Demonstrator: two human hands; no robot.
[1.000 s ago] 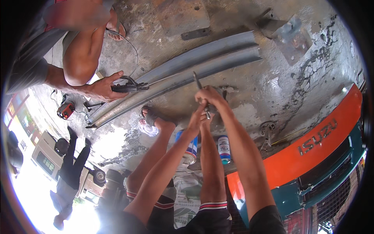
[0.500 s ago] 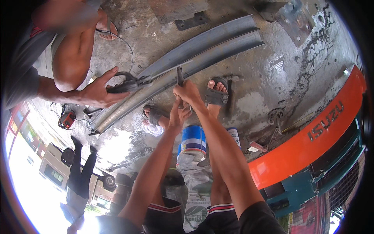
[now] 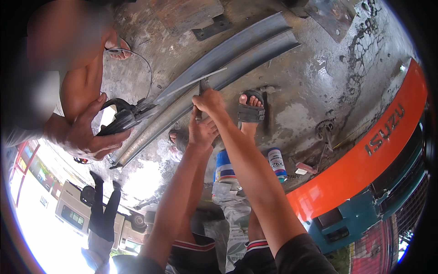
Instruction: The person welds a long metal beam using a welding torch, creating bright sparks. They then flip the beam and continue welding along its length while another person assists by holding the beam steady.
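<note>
My right hand (image 3: 211, 101) is closed around a dark metal tool (image 3: 202, 85), whose upper end rests at the edge of the curved steel channels (image 3: 246, 57). Just below it, my left hand (image 3: 202, 132) grips the lower end of the same tool; the hands hide most of its shape. Across from me, another person's hand (image 3: 86, 132) holds a black clamp-like holder (image 3: 122, 119) with a thin grey rod (image 3: 187, 84). That rod slants over the channels and passes just beyond the tip of my tool.
Between my legs stands a blue and white paint can (image 3: 224, 166), with a smaller can (image 3: 276, 163) at its right. An orange vehicle panel (image 3: 360, 150) curves along the right. Steel plates (image 3: 331, 18) lie at the far side. Someone stands (image 3: 101, 210) at lower left.
My hands and the tool have shifted slightly left in the view. The other person's hand and holder have moved left and nearer; the rod still lies over the channels.
</note>
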